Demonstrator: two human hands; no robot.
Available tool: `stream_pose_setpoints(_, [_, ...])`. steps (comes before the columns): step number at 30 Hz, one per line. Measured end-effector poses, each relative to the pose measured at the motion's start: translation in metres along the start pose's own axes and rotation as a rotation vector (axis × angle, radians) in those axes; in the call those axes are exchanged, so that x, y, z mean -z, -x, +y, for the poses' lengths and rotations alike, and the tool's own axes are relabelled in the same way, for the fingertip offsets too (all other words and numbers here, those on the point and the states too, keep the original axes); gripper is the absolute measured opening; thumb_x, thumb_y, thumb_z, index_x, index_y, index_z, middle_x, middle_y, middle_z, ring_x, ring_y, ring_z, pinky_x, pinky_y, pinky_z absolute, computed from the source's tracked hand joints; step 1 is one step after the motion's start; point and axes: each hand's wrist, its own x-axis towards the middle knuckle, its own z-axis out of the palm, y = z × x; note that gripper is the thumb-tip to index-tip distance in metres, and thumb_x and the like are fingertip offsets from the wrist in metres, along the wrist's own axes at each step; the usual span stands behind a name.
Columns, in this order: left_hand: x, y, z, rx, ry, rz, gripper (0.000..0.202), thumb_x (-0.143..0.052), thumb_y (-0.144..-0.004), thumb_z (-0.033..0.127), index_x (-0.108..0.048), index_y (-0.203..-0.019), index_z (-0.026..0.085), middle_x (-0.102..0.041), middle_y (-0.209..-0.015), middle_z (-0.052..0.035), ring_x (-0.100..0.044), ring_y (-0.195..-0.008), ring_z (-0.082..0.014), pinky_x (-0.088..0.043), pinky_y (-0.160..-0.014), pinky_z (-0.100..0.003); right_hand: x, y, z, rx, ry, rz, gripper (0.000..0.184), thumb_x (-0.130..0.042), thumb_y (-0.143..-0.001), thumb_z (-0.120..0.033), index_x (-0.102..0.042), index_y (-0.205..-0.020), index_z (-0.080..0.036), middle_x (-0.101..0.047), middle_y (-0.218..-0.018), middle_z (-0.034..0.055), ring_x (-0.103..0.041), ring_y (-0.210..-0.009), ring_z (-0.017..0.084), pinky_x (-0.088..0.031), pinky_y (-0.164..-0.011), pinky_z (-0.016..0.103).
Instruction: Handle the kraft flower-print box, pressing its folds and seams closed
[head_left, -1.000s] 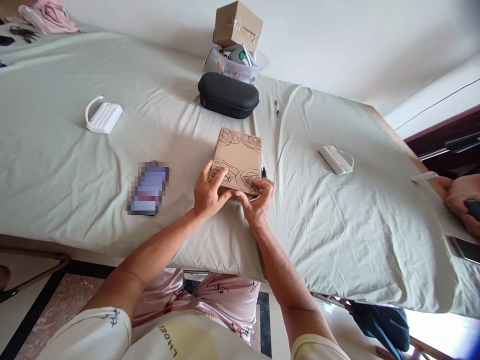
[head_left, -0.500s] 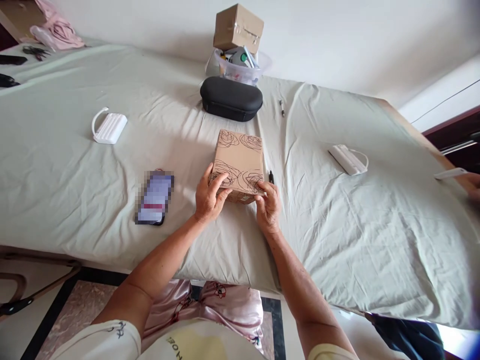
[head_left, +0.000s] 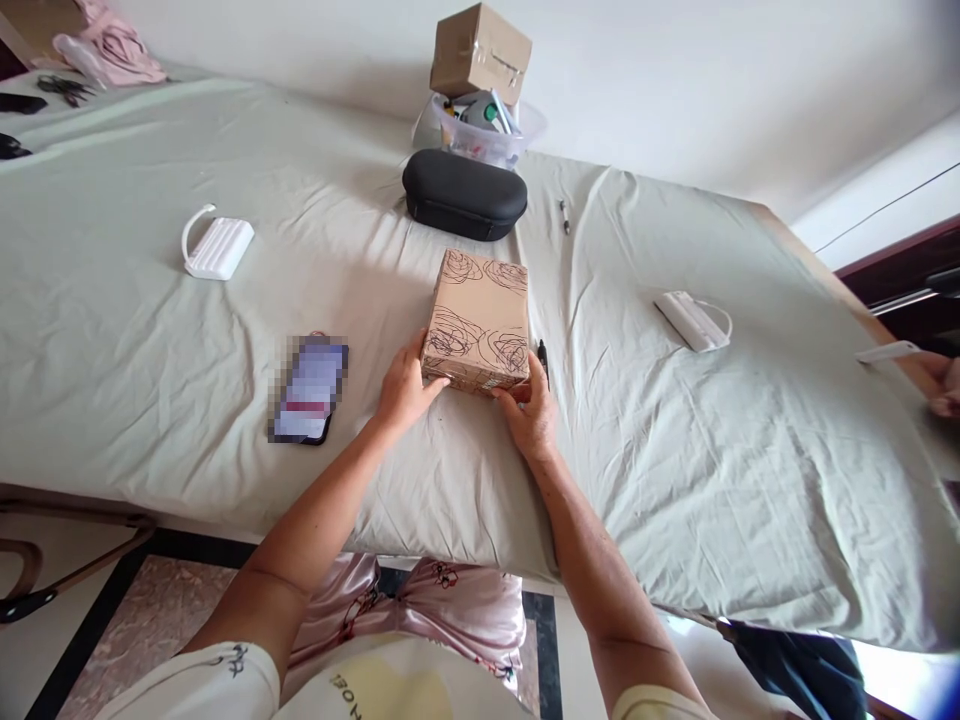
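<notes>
A brown cardboard box (head_left: pixel 478 320) with black scribbled swirls lies on the pale green sheet (head_left: pixel 150 320) in front of me. My left hand (head_left: pixel 405 390) grips its near left corner, fingers curled under the edge. At the near right corner my right hand (head_left: pixel 531 408) holds the box too, thumb against its side. The near edge of the box is tilted up slightly. A black pen (head_left: pixel 542 357) lies just right of the box, beside my right hand.
A phone (head_left: pixel 309 390) lies left of my hands. Further off are a white power bank (head_left: pixel 217 246), a black case (head_left: pixel 463 194), a plastic tub (head_left: pixel 487 135) with a cardboard box (head_left: pixel 480 52) on top, and another white device (head_left: pixel 691 320). Another person's hand (head_left: pixel 943 385) shows at the right edge.
Both hands slid off the top of the box down to its near corners, and the box shifted slightly away with its near edge raised.
</notes>
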Motion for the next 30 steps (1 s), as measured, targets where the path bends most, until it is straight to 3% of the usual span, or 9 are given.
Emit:
stream_pose_setpoints(2, [0.000, 0.001, 0.006, 0.050, -0.112, -0.021, 0.073, -0.087, -0.078, 0.014, -0.058, -0.145, 0.019, -0.072, -0.135, -0.0187, -0.069, -0.129, -0.0366, -0.055, -0.111, -0.051, -0.001, -0.001, 0.001, 0.003, 0.093, -0.039, 0.063, -0.073, -0.086, -0.039, -0.058, -0.145, -0.024, -0.074, -0.098, 0.0049, -0.066, -0.076, 0.021, -0.062, -0.077, 0.040])
stream_pose_setpoints(6, [0.000, 0.002, 0.017, 0.109, -0.240, -0.031, 0.063, -0.084, -0.082, 0.013, -0.061, -0.140, 0.015, -0.076, -0.124, -0.0188, -0.071, -0.122, -0.0386, -0.055, -0.106, -0.053, -0.002, -0.002, 0.000, 0.017, 0.204, -0.050, 0.036, -0.070, -0.086, -0.040, -0.064, -0.117, -0.023, -0.074, -0.097, 0.0077, -0.066, -0.084, 0.024, -0.059, -0.077, 0.039])
stream_pose_setpoints(11, [0.002, 0.002, 0.017, 0.131, -0.189, -0.037, 0.060, -0.080, -0.084, 0.011, -0.061, -0.141, 0.019, -0.076, -0.123, -0.0159, -0.072, -0.120, -0.0365, -0.057, -0.106, -0.052, 0.002, 0.000, -0.009, -0.035, 0.154, -0.075, 0.039, -0.066, -0.090, -0.060, -0.060, -0.107, -0.024, -0.069, -0.076, 0.0007, -0.060, -0.066, 0.019, -0.052, -0.065, 0.033])
stream_pose_setpoints(16, [0.000, 0.004, 0.008, -0.038, 0.044, 0.103, 0.061, -0.068, -0.090, 0.013, -0.055, -0.148, 0.026, -0.063, -0.145, -0.0131, -0.062, -0.139, -0.0283, -0.058, -0.114, -0.042, 0.006, 0.003, -0.017, -0.096, 0.028, -0.035, 0.060, -0.055, -0.089, -0.084, -0.059, -0.098, -0.025, -0.067, -0.069, 0.0008, -0.060, -0.061, 0.019, -0.049, -0.061, 0.032])
stream_pose_setpoints(20, [0.000, 0.006, 0.010, -0.187, 0.179, 0.174, 0.054, -0.057, -0.100, 0.022, -0.050, -0.153, 0.026, -0.052, -0.157, -0.0150, -0.059, -0.141, -0.0242, -0.065, -0.096, -0.031, 0.006, 0.002, -0.019, -0.105, -0.044, -0.076, 0.068, -0.048, -0.087, -0.091, -0.061, -0.082, -0.024, -0.068, -0.070, 0.0051, -0.063, -0.065, 0.021, -0.049, -0.061, 0.033])
stream_pose_setpoints(24, [0.009, 0.005, 0.017, -0.354, 0.093, 0.334, 0.041, -0.055, -0.106, 0.032, -0.057, -0.146, 0.023, -0.058, -0.151, -0.0155, -0.061, -0.139, -0.0258, -0.062, -0.105, -0.037, 0.007, 0.001, -0.022, -0.067, 0.064, -0.111, 0.070, -0.045, -0.090, -0.089, -0.053, -0.066, -0.024, -0.053, -0.061, 0.0011, -0.049, -0.059, 0.016, -0.039, -0.057, 0.031])
stream_pose_setpoints(26, [0.014, 0.004, 0.019, -0.410, 0.033, 0.390, 0.034, -0.052, -0.108, 0.034, -0.062, -0.138, 0.022, -0.065, -0.142, -0.0143, -0.064, -0.134, -0.0255, -0.058, -0.111, -0.041, 0.007, 0.001, -0.022, -0.050, 0.107, -0.117, 0.070, -0.044, -0.092, -0.086, -0.051, -0.064, -0.023, -0.051, -0.064, 0.0014, -0.049, -0.063, 0.016, -0.039, -0.059, 0.031])
stream_pose_setpoints(30, [0.018, 0.003, 0.019, -0.438, 0.011, 0.383, 0.029, -0.048, -0.110, 0.031, -0.067, -0.131, 0.022, -0.071, -0.133, -0.0117, -0.068, -0.126, -0.0229, -0.056, -0.112, -0.041, 0.004, 0.000, -0.018, -0.081, 0.118, -0.027, 0.064, -0.055, -0.089, -0.085, -0.061, -0.079, -0.022, -0.059, -0.073, 0.0021, -0.054, -0.067, 0.017, -0.045, -0.063, 0.032])
